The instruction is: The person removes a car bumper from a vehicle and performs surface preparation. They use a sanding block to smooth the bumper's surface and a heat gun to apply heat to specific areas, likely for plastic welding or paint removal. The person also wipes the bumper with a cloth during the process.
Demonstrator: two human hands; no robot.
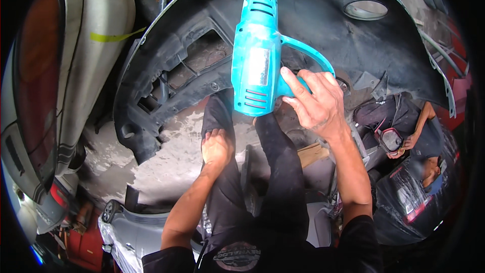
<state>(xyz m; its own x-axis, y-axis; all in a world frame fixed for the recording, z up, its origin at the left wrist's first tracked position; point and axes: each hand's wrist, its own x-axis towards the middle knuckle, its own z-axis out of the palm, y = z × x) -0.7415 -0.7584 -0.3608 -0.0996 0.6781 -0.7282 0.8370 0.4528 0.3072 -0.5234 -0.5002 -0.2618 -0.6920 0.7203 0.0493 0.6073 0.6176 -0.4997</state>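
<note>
A turquoise heat gun [255, 55] with a metal nozzle at its top is held upright in the picture by my right hand [316, 101], whose fingers wrap its handle. Behind it arches a large black plastic bumper [318, 5] with a grid-like opening on the left and an oval hole at the right. My left hand [216, 146] rests on my dark-trousered left leg, fingers lightly bent, holding nothing. The lower part of the handle is hidden by my right hand.
Silver vehicle panels with lights [96, 10] stand at left. A person [419, 131] with a red-rimmed object in hand is at right beside a dark plastic-wrapped part [409, 212]. A grey panel [126, 232], a wooden board [313, 154] and the stained floor [126, 167] lie below.
</note>
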